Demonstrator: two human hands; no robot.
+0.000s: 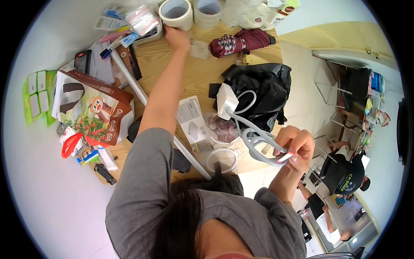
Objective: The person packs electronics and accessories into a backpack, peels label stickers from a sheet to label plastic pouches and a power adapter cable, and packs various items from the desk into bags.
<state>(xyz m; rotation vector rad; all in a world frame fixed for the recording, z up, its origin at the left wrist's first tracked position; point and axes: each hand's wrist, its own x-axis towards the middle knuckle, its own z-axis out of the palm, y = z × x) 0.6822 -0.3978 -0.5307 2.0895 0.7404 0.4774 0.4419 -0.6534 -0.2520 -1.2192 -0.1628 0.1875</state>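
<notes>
My right hand (297, 146) is closed around looped grey power cord (254, 155), held out at the right of the table. The cord runs to a white power strip (226, 101), which sits against a black plastic bag (258, 93). My left hand (177, 39) reaches to the far side of the table, at the foot of a wide roll of cream tape (176, 11). Its fingers are mostly hidden, so I cannot see whether they grip anything. A small clear packet (199, 49) lies beside that hand.
A folded maroon umbrella (241, 42), a second tape roll (208, 13) and a white printed box (192, 121) lie on the table. A long grey tube (142, 95) crosses it. At left stands a printed shopping bag (97, 108). Other people sit far right.
</notes>
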